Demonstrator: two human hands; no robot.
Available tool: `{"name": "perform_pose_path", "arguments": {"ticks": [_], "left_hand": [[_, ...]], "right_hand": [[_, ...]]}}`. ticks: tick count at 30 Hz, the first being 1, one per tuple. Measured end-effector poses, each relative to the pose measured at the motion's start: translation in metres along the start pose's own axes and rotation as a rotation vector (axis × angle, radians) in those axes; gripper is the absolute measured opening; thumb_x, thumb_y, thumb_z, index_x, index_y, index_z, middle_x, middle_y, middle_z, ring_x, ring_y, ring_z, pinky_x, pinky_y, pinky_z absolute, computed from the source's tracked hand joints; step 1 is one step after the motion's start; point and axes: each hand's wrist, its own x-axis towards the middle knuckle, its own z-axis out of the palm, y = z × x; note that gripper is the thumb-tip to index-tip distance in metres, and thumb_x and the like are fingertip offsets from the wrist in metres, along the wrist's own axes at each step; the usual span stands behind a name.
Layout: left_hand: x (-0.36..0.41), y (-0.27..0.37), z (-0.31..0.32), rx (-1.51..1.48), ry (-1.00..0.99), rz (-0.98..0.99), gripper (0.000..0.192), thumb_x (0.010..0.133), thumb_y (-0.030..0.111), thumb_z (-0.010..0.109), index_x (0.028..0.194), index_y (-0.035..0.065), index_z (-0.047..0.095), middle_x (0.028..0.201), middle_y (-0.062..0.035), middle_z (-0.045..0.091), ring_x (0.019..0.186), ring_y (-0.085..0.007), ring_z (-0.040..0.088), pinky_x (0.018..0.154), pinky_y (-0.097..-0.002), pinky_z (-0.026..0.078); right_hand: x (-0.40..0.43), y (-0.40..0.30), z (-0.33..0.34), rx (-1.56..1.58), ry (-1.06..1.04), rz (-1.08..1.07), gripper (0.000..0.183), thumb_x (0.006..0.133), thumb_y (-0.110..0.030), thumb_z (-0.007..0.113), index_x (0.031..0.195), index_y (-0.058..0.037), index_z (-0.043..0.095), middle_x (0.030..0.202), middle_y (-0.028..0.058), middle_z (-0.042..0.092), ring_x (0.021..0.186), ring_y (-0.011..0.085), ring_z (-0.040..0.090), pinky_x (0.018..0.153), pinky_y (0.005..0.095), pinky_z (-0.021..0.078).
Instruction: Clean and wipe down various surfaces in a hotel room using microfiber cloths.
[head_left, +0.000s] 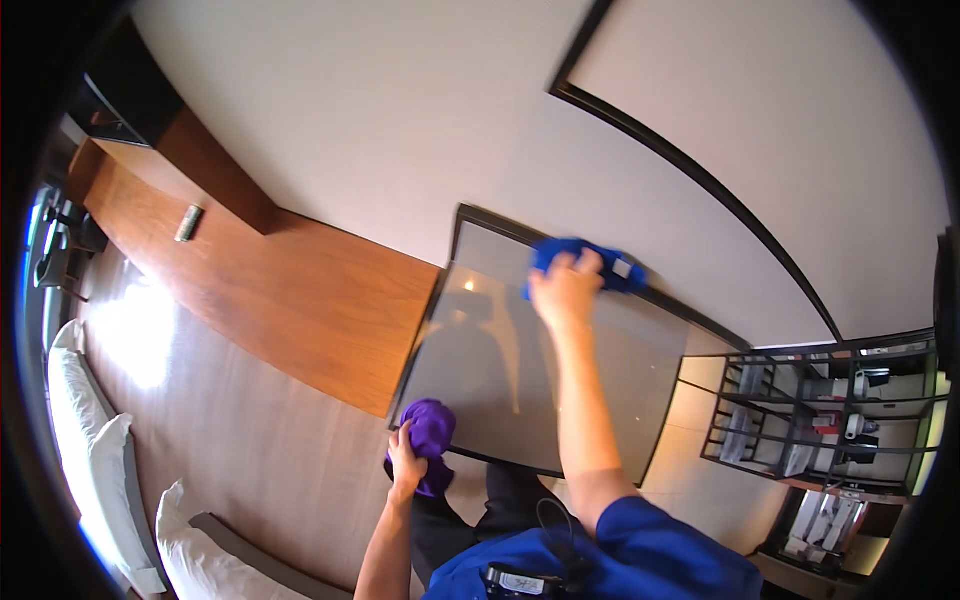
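Observation:
My right hand (566, 289) presses a blue cloth (619, 266) with a white tag onto the far, black-framed edge of a glossy dark glass surface (480, 360). That surface reflects a lamp and my own outline. Lower left, my left hand (407, 457) grips a bunched purple cloth (429, 431) near the surface's near left corner. Something black shows below the fingers of my left hand; I cannot tell what it is.
A long wooden counter (322, 300) joins the glass surface on the left, with a small cylindrical can (189, 223) on it. Beyond stands a pale wall (375, 112). Black open shelving (810, 420) is at the right. White cushions (90, 450) lie at the lower left.

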Motion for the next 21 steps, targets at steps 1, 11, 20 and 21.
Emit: {"name": "perform_pose_path", "arguments": {"ticks": [1,11,20,21], "left_hand": [[-0.015,-0.023,-0.020,-0.090,0.052,0.011,0.077,0.063,0.000,0.061,0.137,0.0131,0.042,0.127,-0.0277,0.045,0.117,-0.0474,0.043,0.102,-0.0511,0.038],[-0.162,-0.238,-0.250,-0.553,0.510,-0.555,0.067,0.073,-0.001,0.069,0.133,0.0093,0.043,0.120,-0.0105,0.057,0.114,-0.0229,0.055,0.098,-0.0373,0.044],[-0.067,-0.294,-0.444,-1.058,0.732,-0.521,0.064,0.079,-0.006,0.063,0.136,0.0127,0.042,0.117,-0.0079,0.058,0.104,-0.0241,0.060,0.087,-0.0367,0.051],[-0.042,-0.294,-0.458,-1.134,0.693,-0.498,0.063,0.080,-0.006,0.064,0.136,0.0126,0.041,0.118,-0.0084,0.058,0.104,-0.0244,0.060,0.087,-0.0369,0.052]], "right_hand": [[0.003,-0.057,0.002,0.140,-0.161,-0.055,0.055,0.079,-0.032,0.071,0.117,0.0043,0.055,0.142,0.0309,0.027,0.116,0.0517,0.042,0.099,0.0544,0.0402],[-0.158,-0.321,0.062,2.097,-1.353,0.278,0.047,0.098,-0.040,0.048,0.130,-0.0058,0.048,0.110,0.0042,0.060,0.091,0.0146,0.059,0.080,0.0322,0.0521],[-0.173,-0.563,0.043,1.746,-0.332,-0.410,0.034,0.092,-0.013,0.053,0.123,0.0007,0.053,0.117,0.0093,0.059,0.108,0.0177,0.056,0.094,0.0312,0.0440],[-0.150,-0.593,0.050,1.229,0.307,-0.715,0.036,0.092,-0.012,0.055,0.125,0.0023,0.052,0.127,0.0166,0.055,0.120,0.0268,0.050,0.103,0.0376,0.0371]]}}
